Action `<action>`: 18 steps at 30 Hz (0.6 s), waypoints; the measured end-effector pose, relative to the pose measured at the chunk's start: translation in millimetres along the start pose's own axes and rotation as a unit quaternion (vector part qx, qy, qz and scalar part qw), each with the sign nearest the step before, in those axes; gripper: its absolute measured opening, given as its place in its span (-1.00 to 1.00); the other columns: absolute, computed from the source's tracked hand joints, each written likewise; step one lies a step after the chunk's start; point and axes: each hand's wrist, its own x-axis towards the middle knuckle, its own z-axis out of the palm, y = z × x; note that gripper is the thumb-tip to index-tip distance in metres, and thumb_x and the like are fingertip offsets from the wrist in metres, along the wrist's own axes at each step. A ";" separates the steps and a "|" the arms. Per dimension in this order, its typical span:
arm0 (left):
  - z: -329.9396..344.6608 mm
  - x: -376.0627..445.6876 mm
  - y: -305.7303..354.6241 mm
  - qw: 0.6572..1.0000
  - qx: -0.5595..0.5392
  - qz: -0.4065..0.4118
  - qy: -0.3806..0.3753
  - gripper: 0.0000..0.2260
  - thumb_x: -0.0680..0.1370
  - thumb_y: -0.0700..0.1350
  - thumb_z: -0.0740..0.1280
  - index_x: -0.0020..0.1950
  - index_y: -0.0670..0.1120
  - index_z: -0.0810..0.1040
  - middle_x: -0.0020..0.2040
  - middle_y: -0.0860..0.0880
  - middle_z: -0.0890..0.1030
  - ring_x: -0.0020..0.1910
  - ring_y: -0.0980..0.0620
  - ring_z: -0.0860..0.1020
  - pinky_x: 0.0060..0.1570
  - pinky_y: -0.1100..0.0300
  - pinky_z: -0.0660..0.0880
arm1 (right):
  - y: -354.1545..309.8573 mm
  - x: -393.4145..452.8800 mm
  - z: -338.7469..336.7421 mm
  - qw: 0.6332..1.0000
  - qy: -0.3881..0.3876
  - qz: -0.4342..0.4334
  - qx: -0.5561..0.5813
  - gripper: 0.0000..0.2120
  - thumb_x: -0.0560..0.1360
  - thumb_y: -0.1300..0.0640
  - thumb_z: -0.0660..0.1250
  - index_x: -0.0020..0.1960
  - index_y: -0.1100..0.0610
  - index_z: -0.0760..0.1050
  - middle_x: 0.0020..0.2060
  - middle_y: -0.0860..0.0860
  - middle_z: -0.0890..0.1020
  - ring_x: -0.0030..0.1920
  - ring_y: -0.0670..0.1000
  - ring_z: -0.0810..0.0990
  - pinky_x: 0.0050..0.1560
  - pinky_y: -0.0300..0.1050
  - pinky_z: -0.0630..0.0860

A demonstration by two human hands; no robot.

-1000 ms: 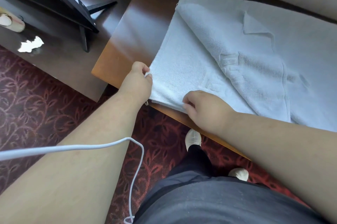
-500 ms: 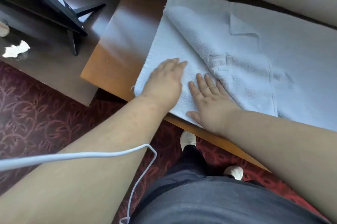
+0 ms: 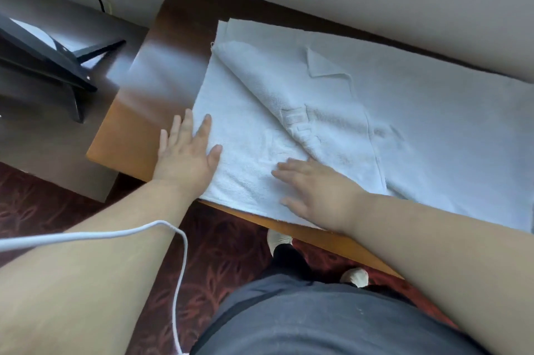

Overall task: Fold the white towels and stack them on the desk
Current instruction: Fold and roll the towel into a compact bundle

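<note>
1. A white towel [image 3: 361, 123] lay spread over the wooden counter [image 3: 138, 129], filling the centre and right of the frame, one flap folded diagonally across it.
2. The left hand [image 3: 187, 155] rested flat, fingers straight, on the towel's left edge.
3. The right hand [image 3: 315, 190], slightly blurred, seemed pressed flat near the lower edge, grasping nothing.

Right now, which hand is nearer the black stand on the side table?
Left. The left hand lies flat at the towel's left edge, on the black stand's side; the right hand rests further right on the towel.
</note>
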 end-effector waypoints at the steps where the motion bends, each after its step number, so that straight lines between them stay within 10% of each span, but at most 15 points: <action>1: -1.6 0.6 5.3 1.000 0.001 -0.004 0.017 -0.43 0.62 0.15 0.00 0.60 0.04 -0.05 0.60 -0.12 -0.09 0.56 -0.13 -0.12 0.51 -0.14 -0.11 | 4.7 0.9 -13.5 0.995 0.080 0.026 0.055 -0.49 0.60 -0.11 0.22 0.51 0.01 0.31 0.47 -0.01 0.37 0.49 0.04 0.27 0.46 -0.09 0.17; 5: -6.0 -4.5 43.1 0.992 -0.043 0.106 0.052 -0.41 0.59 -0.03 0.14 0.60 0.01 0.03 0.60 -0.11 -0.06 0.57 -0.11 -0.10 0.52 -0.08 -0.10 | 44.1 21.5 -64.4 0.930 0.275 0.203 0.139 -0.60 0.55 0.02 0.29 0.37 0.07 0.46 0.30 0.05 0.51 0.32 0.07 0.44 0.35 -0.13 0.29; 12: 11.1 -14.2 49.7 0.992 0.027 0.119 -0.029 -0.38 0.56 0.27 -0.17 0.59 0.11 -0.16 0.60 0.00 -0.23 0.54 -0.01 -0.30 0.49 -0.04 -0.30 | 95.1 86.1 -98.2 0.934 0.169 0.303 0.083 -0.25 0.46 -0.11 0.40 0.55 0.00 0.17 0.46 0.08 0.33 0.44 0.17 0.28 0.39 0.07 0.30; 15: 0.8 -12.8 48.3 0.989 -0.096 0.116 -0.007 -0.43 0.58 0.29 -0.10 0.53 0.12 0.24 0.60 0.03 0.06 0.57 0.01 -0.09 0.52 0.00 -0.16 | 98.3 101.0 -101.3 0.935 0.174 0.307 0.037 -0.48 0.50 -0.10 0.33 0.41 0.02 0.36 0.29 0.09 0.49 0.32 0.21 0.40 0.25 0.06 0.43; 18: -18.4 -15.0 47.8 0.926 -0.373 -0.011 0.052 -0.58 0.60 0.19 0.02 -0.01 0.13 0.66 0.29 0.15 0.54 0.36 0.17 0.38 0.37 0.19 0.25 | 90.6 104.1 -106.2 0.930 0.220 0.284 0.077 -0.85 0.55 0.00 0.19 -0.07 0.06 0.46 -0.18 0.06 0.55 -0.06 0.21 0.54 -0.27 -0.12 0.39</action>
